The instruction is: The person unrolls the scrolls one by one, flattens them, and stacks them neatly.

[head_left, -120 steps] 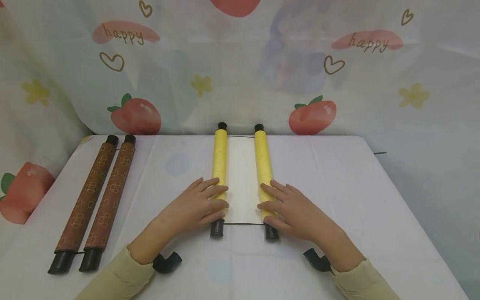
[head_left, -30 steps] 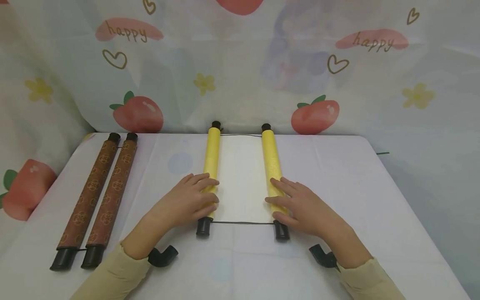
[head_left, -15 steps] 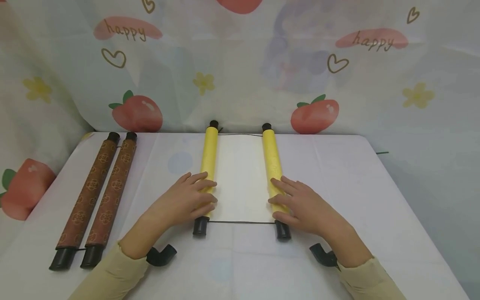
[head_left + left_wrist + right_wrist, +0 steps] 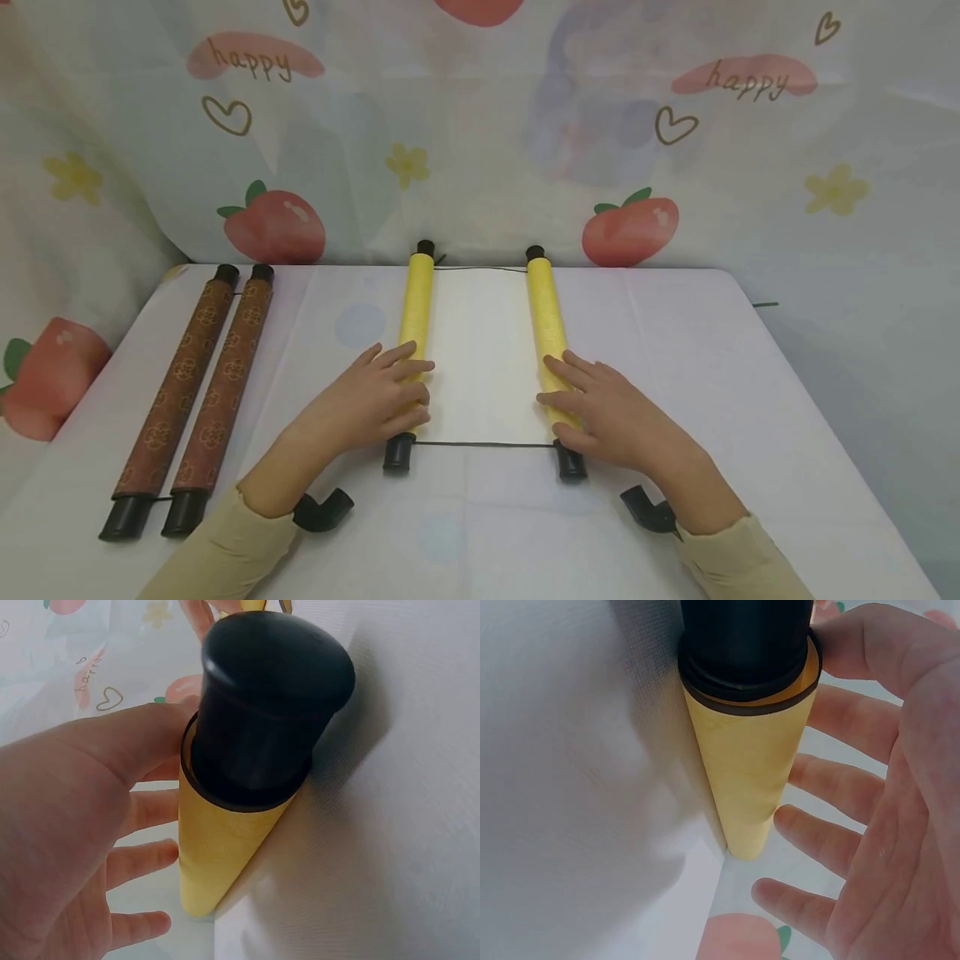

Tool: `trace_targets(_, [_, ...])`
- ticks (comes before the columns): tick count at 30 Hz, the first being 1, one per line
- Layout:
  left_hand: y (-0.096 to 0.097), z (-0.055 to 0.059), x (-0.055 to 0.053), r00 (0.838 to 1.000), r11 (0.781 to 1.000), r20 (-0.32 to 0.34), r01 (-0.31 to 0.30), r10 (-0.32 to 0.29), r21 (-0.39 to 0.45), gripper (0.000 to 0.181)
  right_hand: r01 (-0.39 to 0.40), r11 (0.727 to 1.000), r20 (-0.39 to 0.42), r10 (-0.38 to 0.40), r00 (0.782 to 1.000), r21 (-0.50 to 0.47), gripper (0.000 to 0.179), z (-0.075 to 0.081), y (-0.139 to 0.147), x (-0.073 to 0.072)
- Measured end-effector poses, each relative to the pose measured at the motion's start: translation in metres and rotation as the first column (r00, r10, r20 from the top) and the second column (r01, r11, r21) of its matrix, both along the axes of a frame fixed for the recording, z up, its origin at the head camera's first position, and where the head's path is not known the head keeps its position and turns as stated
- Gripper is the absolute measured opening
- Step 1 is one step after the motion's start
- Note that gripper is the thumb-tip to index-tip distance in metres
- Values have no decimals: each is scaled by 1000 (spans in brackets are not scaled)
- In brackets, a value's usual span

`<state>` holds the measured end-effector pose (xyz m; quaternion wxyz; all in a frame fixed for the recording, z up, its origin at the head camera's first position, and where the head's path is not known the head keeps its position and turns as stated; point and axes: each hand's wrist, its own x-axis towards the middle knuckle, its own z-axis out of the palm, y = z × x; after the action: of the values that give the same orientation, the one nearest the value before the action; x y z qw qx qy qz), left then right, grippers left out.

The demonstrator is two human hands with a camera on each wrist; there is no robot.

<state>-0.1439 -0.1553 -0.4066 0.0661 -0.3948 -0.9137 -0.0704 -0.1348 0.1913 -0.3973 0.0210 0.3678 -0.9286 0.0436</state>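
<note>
A yellow scroll lies partly unrolled on the table, its blank white paper (image 4: 483,358) spread between two yellow rolls with black end knobs. My left hand (image 4: 367,400) rests on the near part of the left roll (image 4: 417,300), fingers spread and fairly straight across it. On the right roll (image 4: 546,304) my right hand (image 4: 611,412) lies the same way, fingers apart. In the left wrist view, a black knob (image 4: 266,697) sticks out of the roll's end beside my thumb. The right wrist view has the fingers (image 4: 821,840) along the side of the yellow roll (image 4: 746,765).
To the left lies a brown patterned scroll (image 4: 217,400), its two rolls side by side with black ends. Black curved pieces (image 4: 324,510) sit at both wrists. A printed cloth (image 4: 480,150) with fruit and hearts hangs behind the table's far edge (image 4: 637,268).
The two yellow rolls have moved apart under my hands, left one leftward and right one rightward, so a wider strip of white paper shows. The brown scroll stays where it was.
</note>
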Motion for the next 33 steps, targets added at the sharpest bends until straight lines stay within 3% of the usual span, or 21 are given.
trace_targets(9, [-1, 0, 0, 1000, 1000, 5, -28, 28, -10, 19, 37, 999, 59, -36, 998, -9, 39, 3, 2, 1])
trace_targets(20, [-4, -2, 0, 999, 999, 15, -39, 39, -16, 16, 19, 999, 16, -18, 1000, -29, 30, 2, 2, 0])
trace_targets(33, [-7, 1, -4, 998, 996, 7, -69, 70, -54, 18, 31, 999, 44, -30, 999, -31, 26, 5, 8, -2])
